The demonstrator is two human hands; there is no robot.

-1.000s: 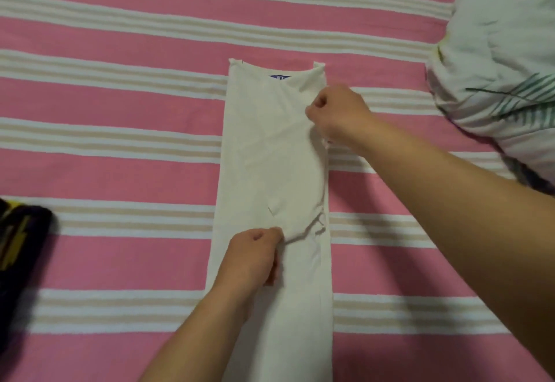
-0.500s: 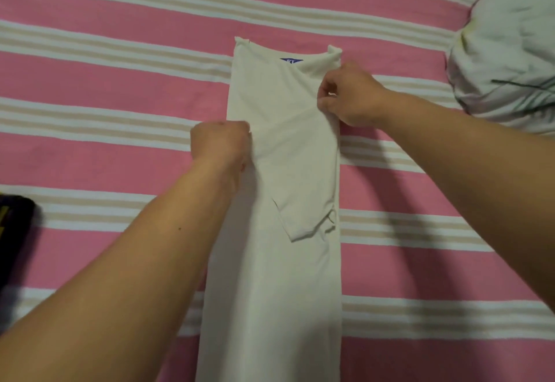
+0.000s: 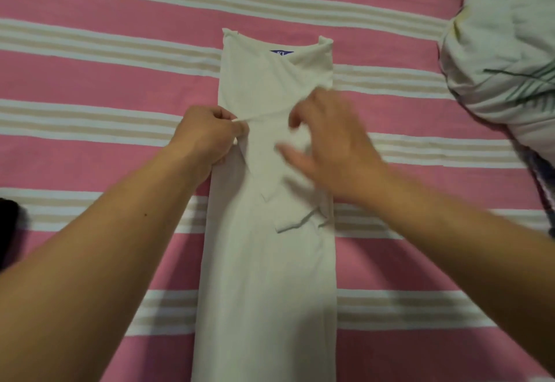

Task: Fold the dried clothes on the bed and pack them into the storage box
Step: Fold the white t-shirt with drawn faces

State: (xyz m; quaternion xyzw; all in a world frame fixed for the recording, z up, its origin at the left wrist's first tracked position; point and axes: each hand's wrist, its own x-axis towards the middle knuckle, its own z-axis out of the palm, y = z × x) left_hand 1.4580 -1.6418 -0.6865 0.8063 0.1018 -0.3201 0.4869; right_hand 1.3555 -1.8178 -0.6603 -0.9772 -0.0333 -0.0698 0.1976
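Note:
A white T-shirt (image 3: 267, 276) lies folded into a long narrow strip on the pink striped bed (image 3: 90, 60), collar at the far end with a blue label showing. A sleeve lies folded over its middle. My left hand (image 3: 207, 135) pinches the shirt's left edge about a third of the way down from the collar. My right hand (image 3: 333, 141) is over the folded sleeve, fingers spread and blurred, touching or just above the cloth. No storage box is in view.
A bundled pale quilt with green leaf print (image 3: 507, 60) sits at the right edge of the bed. A dark garment (image 3: 7, 231) shows at the left edge.
My right hand has let go of the shirt's right edge near the collar and moved down and inward over the sleeve, fingers now spread. My left hand stays pinching the left edge.

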